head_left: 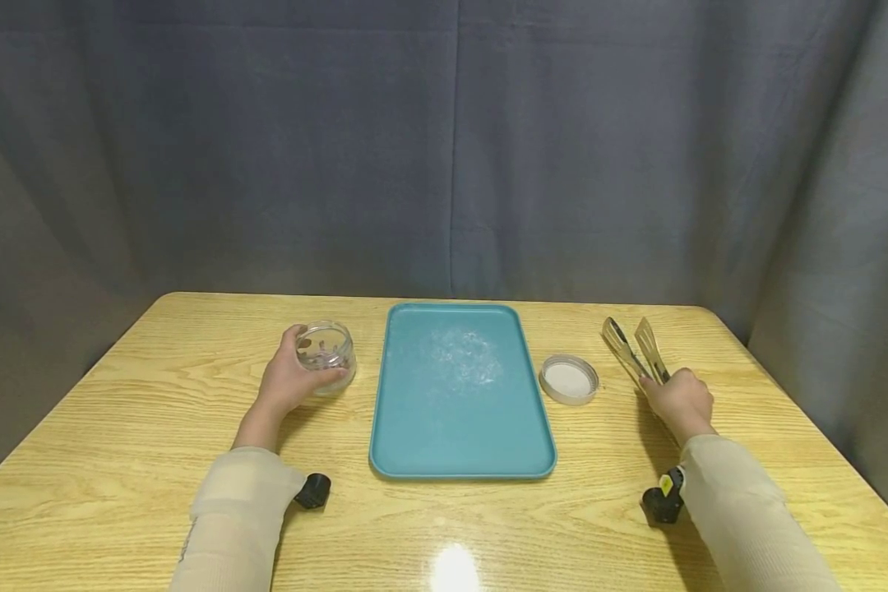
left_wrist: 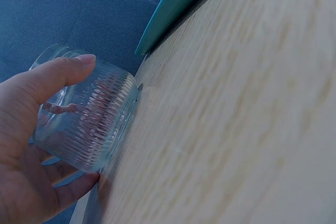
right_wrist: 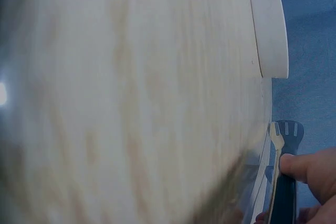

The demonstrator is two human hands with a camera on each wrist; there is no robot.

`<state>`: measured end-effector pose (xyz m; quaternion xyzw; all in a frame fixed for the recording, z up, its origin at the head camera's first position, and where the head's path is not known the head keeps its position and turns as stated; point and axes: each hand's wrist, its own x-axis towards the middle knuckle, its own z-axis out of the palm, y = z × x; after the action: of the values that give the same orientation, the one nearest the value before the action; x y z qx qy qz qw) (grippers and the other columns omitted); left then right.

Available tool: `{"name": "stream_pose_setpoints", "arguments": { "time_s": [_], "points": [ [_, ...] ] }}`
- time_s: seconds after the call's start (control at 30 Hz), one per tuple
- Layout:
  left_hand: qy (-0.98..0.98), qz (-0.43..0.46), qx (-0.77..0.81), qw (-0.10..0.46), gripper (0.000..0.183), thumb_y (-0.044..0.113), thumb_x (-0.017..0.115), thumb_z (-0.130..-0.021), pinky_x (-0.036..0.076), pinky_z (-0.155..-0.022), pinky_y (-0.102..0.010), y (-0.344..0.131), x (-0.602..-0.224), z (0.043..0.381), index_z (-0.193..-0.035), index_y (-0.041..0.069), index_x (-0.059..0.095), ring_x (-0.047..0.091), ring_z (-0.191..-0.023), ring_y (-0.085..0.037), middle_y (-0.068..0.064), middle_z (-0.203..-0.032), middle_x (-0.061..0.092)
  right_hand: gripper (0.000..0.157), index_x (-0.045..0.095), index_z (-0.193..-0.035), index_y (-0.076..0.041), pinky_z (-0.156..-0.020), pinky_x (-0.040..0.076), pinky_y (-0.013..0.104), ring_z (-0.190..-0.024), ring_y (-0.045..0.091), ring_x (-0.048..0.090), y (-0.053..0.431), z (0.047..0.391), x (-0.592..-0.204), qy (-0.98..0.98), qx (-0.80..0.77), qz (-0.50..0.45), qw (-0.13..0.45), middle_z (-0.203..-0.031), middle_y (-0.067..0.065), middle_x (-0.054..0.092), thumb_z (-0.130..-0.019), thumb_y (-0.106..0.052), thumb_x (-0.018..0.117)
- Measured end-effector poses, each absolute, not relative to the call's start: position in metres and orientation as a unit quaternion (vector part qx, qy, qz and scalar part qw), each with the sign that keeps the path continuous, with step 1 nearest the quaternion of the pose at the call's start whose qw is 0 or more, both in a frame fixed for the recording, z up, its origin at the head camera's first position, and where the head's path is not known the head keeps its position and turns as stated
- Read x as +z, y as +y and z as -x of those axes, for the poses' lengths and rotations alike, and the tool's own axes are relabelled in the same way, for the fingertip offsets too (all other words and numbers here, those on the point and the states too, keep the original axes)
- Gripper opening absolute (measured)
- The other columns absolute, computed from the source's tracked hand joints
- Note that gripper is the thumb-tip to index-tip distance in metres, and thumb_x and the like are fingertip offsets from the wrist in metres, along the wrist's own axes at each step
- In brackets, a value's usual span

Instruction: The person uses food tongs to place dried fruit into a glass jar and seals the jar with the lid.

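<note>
My left hand holds a clear glass jar, thumb on one side and fingers round the other. Ribbed walls show on the jar in the left wrist view, with small reddish-brown pieces inside that I cannot identify. The jar is open at the top and upright on the table or very close to it. On the right, my right hand grips a pair of tongs by the handles. Their two slotted heads are spread apart and point away from me. Part of the handles is hidden by the hand.
A teal rectangular tray lies mid-table between the hands. Right beside it is a round whitish lid, hollow side up. The wooden table ends at a dark grey-blue curtain. Black wrist cameras hang under both sleeves.
</note>
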<state>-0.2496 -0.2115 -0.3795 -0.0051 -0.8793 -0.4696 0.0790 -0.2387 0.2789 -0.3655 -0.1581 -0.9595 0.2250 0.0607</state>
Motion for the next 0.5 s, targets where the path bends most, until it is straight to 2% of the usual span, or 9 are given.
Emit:
{"name": "stream_pose_setpoints", "arguments": {
  "time_s": [0.2, 0.5],
  "points": [
    [-0.879, 0.003, -0.470, 0.078, 0.096, 0.031, 0.075, -0.065, 0.028, -0.090, -0.050, -0.2110, -0.3787, 0.2492, -0.136, 0.008, 0.014, 0.032, -0.114, -0.041, -0.023, -0.131, 0.031, 0.048, 0.045, -0.086, 0.016, -0.056, 0.037, 0.040, -0.065, 0.033, 0.047, 0.2783, 0.2389, -0.3655, -0.962, 0.219, 0.157, 0.048, -0.071, 0.024, 0.049, -0.083, -0.031, 0.050],
    [-0.882, 0.002, -0.464, 0.077, 0.097, 0.032, 0.075, -0.064, 0.027, -0.090, -0.050, -0.2114, -0.3791, 0.2504, -0.135, 0.008, 0.014, 0.032, -0.114, -0.041, -0.023, -0.131, 0.032, 0.042, 0.045, -0.081, 0.010, -0.046, 0.036, 0.034, -0.056, 0.026, 0.044, 0.2751, 0.2374, -0.3646, -0.965, 0.201, 0.163, 0.038, -0.063, 0.015, 0.047, -0.083, -0.032, 0.050]
  ]
}}
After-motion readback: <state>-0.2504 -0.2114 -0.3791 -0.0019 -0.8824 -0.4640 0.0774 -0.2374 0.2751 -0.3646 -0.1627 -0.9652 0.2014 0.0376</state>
